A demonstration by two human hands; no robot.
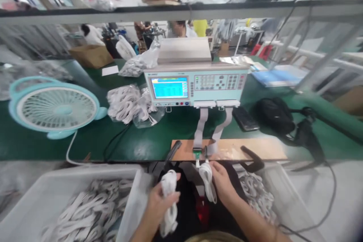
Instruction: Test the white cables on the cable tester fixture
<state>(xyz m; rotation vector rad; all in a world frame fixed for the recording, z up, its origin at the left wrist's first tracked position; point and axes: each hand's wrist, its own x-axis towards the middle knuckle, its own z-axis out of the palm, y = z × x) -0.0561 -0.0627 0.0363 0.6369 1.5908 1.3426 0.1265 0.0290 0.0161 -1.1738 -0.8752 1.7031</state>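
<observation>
My left hand (160, 202) is closed around a coiled white cable (169, 215), held over my lap in front of the bench edge. My right hand (222, 181) grips a second coiled white cable (207, 181) by its upper end, close to the bench edge. The white connectors of this second coil reach up to a green circuit board (197, 154) at the end of a grey ribbon cable (200, 128). Whether the plugs are fully seated cannot be made out. Two ribbon cables run from the front of a tester (195, 87) with a lit blue screen.
White bins hold coiled cables, the left bin (138, 185) and the right bin (286, 185). On the green bench are a fan (59, 107), bagged cables (124, 104), a phone (245, 118) and a wooden board (255, 149). A shelf (181, 13) crosses above; people sit beyond.
</observation>
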